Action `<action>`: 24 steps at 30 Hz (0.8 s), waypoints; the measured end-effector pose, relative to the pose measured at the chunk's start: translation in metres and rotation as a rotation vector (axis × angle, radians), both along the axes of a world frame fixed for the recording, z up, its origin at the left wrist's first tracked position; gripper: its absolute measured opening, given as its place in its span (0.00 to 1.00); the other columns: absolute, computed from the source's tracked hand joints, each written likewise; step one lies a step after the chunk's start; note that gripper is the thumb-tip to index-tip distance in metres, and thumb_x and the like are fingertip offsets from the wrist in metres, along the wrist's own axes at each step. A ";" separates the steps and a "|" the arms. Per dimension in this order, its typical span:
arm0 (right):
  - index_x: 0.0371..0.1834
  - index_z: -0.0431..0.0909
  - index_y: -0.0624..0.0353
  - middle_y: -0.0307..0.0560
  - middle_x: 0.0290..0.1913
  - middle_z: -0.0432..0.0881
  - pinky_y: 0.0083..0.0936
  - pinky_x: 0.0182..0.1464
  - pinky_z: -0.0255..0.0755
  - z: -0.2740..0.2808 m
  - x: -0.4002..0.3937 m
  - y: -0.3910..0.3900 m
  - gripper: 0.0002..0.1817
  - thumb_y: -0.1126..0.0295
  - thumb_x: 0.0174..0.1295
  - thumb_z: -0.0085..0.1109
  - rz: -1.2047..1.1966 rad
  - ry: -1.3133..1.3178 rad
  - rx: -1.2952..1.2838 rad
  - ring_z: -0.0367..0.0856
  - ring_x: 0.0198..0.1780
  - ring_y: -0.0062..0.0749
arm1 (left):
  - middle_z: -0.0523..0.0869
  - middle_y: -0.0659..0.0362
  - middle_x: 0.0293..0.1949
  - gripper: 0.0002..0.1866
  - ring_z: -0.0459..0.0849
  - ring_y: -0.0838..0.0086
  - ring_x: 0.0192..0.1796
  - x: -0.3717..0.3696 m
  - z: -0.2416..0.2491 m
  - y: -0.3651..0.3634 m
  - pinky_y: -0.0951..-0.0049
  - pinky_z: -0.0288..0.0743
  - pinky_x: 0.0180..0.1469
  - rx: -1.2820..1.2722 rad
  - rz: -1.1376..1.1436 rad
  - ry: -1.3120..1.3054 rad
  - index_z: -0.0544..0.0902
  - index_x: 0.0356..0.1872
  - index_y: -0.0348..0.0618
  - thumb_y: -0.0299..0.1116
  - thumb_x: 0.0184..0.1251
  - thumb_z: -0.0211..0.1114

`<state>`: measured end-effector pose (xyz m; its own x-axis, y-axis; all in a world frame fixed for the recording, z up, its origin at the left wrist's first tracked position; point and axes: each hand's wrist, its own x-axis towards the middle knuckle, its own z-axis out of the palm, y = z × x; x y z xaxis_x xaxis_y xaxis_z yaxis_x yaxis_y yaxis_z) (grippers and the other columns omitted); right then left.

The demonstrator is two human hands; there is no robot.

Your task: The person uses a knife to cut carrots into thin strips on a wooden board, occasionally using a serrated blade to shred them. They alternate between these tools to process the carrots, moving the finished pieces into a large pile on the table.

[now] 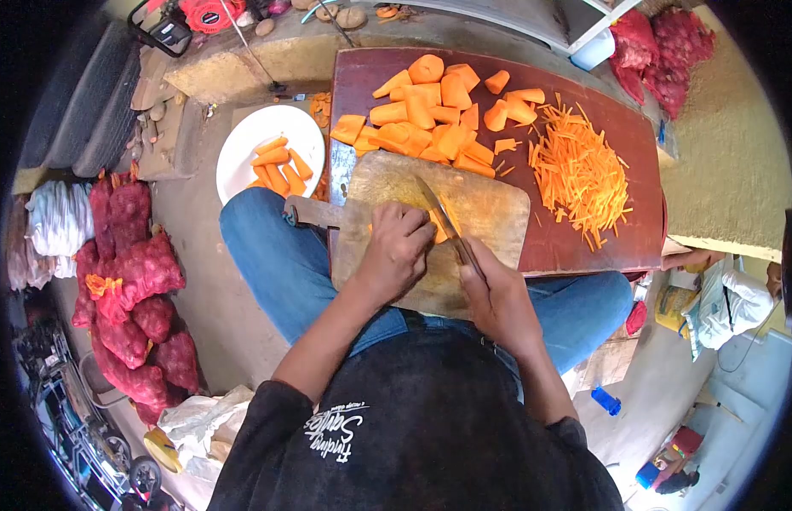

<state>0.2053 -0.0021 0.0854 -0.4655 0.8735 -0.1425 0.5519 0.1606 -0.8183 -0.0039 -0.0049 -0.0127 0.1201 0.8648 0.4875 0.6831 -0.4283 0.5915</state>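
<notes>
In my right hand (500,300) is the wooden handle of a knife (436,207), its blade slanting over the wooden cutting board (498,204). My left hand (398,251) is closed with curled fingers, pressing down a carrot piece (444,226) beside the blade, mostly hidden under the fingers. Behind the board lies a pile of peeled carrot chunks (420,109) on the dark red table (639,170). To the right of the board sits a heap of thin carrot sticks (583,177).
A white bowl (234,153) with several carrot pieces stands left of the table. Red mesh sacks (145,281) are stacked further left, and more sacks (660,51) lie at the back right. Two other people are at the right, one in a white top (737,298).
</notes>
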 end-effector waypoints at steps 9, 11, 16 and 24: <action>0.75 0.75 0.57 0.75 0.48 0.88 0.59 0.52 0.82 -0.011 -0.005 0.011 0.21 0.70 0.83 0.60 -0.003 0.050 0.006 0.88 0.53 0.77 | 0.83 0.54 0.42 0.11 0.82 0.53 0.52 0.000 -0.005 0.000 0.51 0.73 0.60 -0.008 0.006 -0.001 0.88 0.41 0.39 0.21 0.55 0.71; 0.74 0.76 0.58 0.75 0.47 0.88 0.59 0.52 0.82 0.002 0.003 -0.002 0.20 0.70 0.83 0.60 -0.031 0.073 -0.063 0.88 0.52 0.78 | 0.82 0.54 0.41 0.11 0.82 0.53 0.52 0.000 -0.009 -0.003 0.51 0.73 0.60 0.000 0.005 -0.042 0.87 0.40 0.39 0.20 0.54 0.72; 0.76 0.75 0.58 0.75 0.49 0.88 0.58 0.52 0.82 -0.019 -0.001 0.003 0.21 0.71 0.83 0.59 0.003 -0.021 0.035 0.88 0.53 0.78 | 0.82 0.53 0.41 0.12 0.82 0.53 0.53 -0.002 -0.007 -0.003 0.51 0.73 0.60 -0.020 0.012 -0.009 0.87 0.40 0.39 0.20 0.53 0.72; 0.74 0.75 0.59 0.76 0.48 0.87 0.60 0.51 0.81 -0.007 0.002 -0.005 0.20 0.71 0.82 0.60 0.008 0.019 0.019 0.86 0.53 0.80 | 0.84 0.54 0.42 0.11 0.82 0.54 0.51 -0.002 0.000 -0.003 0.51 0.71 0.59 -0.013 0.009 0.022 0.87 0.40 0.40 0.21 0.54 0.73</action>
